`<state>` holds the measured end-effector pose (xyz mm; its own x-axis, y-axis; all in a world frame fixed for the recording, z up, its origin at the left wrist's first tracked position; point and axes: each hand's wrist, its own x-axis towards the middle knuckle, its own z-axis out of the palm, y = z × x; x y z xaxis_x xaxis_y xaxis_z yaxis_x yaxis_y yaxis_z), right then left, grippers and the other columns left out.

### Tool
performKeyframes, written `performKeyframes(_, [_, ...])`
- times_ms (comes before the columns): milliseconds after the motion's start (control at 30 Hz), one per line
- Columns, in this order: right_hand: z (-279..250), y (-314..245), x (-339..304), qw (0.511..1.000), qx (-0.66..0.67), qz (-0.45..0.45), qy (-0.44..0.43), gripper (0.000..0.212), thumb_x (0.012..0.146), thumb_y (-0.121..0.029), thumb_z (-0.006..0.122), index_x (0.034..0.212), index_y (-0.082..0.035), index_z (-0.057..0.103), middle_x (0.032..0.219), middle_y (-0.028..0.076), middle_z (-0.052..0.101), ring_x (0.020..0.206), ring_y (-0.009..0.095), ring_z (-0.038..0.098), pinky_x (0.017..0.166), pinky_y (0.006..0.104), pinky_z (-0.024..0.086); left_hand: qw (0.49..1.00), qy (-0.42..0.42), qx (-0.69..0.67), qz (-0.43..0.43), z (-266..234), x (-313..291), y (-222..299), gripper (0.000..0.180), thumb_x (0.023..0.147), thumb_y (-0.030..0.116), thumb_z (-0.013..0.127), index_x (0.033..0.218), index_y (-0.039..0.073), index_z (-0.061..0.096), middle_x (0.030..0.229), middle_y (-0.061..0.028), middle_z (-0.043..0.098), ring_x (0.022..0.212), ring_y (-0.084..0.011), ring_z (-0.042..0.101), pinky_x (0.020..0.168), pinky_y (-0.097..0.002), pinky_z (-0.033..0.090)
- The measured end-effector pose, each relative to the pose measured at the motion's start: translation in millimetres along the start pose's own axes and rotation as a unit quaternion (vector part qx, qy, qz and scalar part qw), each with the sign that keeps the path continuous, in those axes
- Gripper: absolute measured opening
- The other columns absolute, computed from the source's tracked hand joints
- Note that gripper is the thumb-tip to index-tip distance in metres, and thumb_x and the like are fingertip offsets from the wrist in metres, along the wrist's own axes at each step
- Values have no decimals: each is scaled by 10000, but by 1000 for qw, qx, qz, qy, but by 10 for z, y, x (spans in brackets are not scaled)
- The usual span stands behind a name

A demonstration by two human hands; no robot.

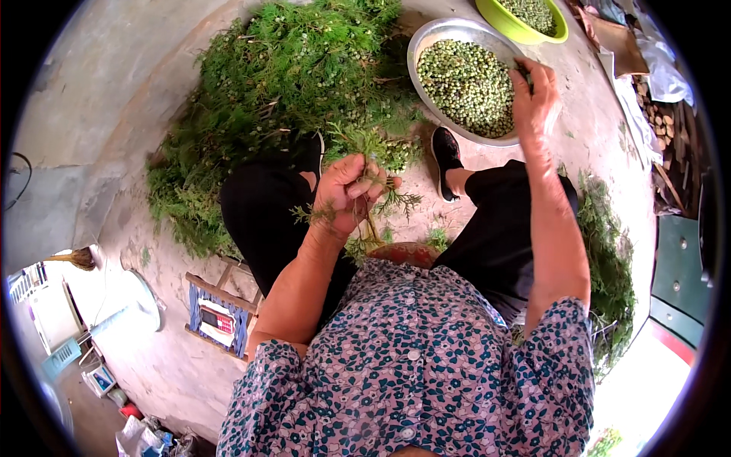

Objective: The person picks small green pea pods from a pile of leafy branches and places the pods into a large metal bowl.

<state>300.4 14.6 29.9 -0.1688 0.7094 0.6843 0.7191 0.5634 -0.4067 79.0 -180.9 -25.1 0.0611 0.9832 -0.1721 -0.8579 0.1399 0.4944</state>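
Observation:
My left hand (pixel 349 190) is closed around a green evergreen sprig (pixel 364 141) with flat, scaly leaves, in front of my body between my knees. Parts of the sprig stick out above and below my fingers. Over the right rim of a metal basin (pixel 416 72) is my right hand (pixel 539 91), its fingers bent and the thumb apart from them; nothing shows between them. Small round green berries (pixel 466 85) fill much of the basin. Beyond my left hand lies a large heap of cut evergreen branches (pixel 282 84), some bearing pale berries.
A yellow-green basin (pixel 562 32) with more berries stands behind the metal one. To my right lie more green branches (pixel 609 266). A small wooden stool (pixel 221 312) with a red-and-white object on it is at my left, and stacked firewood (pixel 661 126) at the far right.

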Motion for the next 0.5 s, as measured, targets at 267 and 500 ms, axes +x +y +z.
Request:
performKeyframes(267, [81,1002,88,992,-120,-9,-46,267,775,-110,591,1036,-60,594,1094,178,555,978,341,552,827,397,454,993,28,-109,26,-68,114,-33,287,910,254,452,757,39,565,485,36,394,623,-167,460,926,-423,380])
performKeyframes(500, [221,-327,-652,932,243,146,-224,167,806,-40,572,957,-72,634,826,91,645,700,149,624,627,274,502,985,144,43,80,-86,151,-81,177,878,128,520,731,29,527,581,-35,492,619,-192,508,829,-404,456])
